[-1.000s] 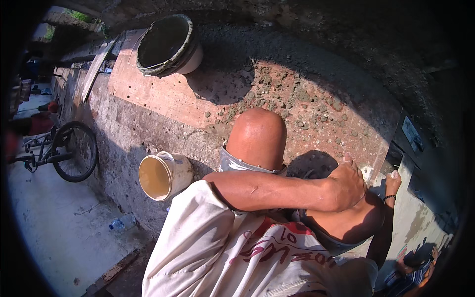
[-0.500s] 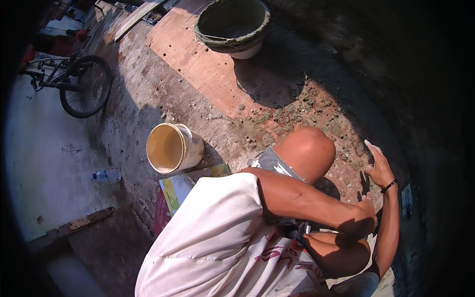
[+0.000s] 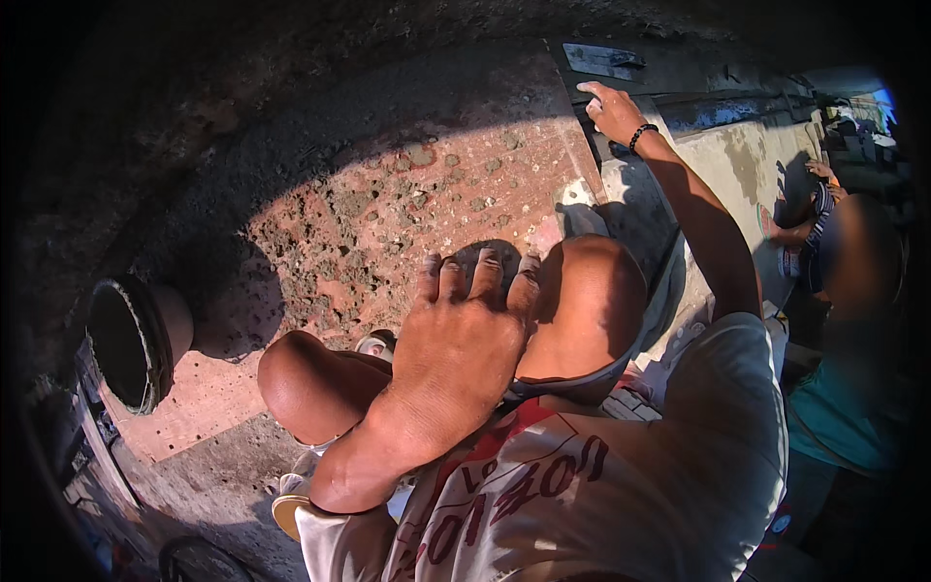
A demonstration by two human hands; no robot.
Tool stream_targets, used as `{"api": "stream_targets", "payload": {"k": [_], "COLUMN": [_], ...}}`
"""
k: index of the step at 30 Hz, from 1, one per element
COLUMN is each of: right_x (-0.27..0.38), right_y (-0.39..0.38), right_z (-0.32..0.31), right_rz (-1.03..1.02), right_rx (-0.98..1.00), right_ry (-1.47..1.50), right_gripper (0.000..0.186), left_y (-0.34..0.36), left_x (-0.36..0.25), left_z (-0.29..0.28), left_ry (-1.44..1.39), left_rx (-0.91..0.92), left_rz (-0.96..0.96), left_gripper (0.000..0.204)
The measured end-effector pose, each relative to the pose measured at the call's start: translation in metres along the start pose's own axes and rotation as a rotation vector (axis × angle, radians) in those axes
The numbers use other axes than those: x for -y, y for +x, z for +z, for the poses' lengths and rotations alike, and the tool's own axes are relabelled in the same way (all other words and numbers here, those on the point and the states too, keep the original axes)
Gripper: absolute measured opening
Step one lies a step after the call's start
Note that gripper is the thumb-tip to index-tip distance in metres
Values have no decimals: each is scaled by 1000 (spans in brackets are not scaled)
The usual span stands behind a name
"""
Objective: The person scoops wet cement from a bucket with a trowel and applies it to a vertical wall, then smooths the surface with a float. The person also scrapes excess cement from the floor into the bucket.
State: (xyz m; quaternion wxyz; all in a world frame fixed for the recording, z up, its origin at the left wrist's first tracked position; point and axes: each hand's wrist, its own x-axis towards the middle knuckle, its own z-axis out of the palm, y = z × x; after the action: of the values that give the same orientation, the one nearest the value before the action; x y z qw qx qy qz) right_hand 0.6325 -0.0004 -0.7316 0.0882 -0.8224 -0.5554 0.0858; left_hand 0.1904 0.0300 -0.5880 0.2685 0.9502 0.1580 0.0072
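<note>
My left hand [image 3: 456,335] is in front of my chest, between my bent knees, palm down with the fingers stretched out and holding nothing. My right hand [image 3: 613,112], with a dark beaded bracelet [image 3: 642,136] at the wrist, reaches out past the board's far right edge. Its fingers are apart, with pale residue on the tips, and I see nothing in them. Just beyond it lies a flat rectangular trowel [image 3: 596,60] with a dark handle. Under and ahead of my left hand spreads a reddish board [image 3: 524,97] strewn with mortar clumps [image 3: 339,209].
A mortar-crusted bucket [image 3: 175,325] stands on the board at the left. The cream bucket [image 3: 288,514] shows partly behind my left arm. A bicycle wheel [image 3: 199,555] is at the lower edge. Another person [image 3: 853,252] sits at the right, beside a concrete ledge [image 3: 742,160].
My view has swung to the right, bringing the trowel and the other person into sight. My right hand now stretches out toward the trowel, and my left hand has come over between my knees.
</note>
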Motion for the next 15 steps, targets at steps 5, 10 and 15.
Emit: {"api": "stream_targets", "payload": {"k": [5,10,15], "right_x": [-148,-204,-187], "right_y": [-146,-311,-387], "right_z": [8,70,123], "right_rz": [425,917,989], "right_rx": [99,139,-144], "right_ry": [-358,-228,-29], "right_gripper": [26,26,24], "left_y": [3,9,26], "left_x": [11,24,29], "left_z": [1,8,13], "left_ry": [45,40,39], "left_rx": [104,146,210], "left_rz": [-73,-130,-151], "left_gripper": [53,56,53]}}
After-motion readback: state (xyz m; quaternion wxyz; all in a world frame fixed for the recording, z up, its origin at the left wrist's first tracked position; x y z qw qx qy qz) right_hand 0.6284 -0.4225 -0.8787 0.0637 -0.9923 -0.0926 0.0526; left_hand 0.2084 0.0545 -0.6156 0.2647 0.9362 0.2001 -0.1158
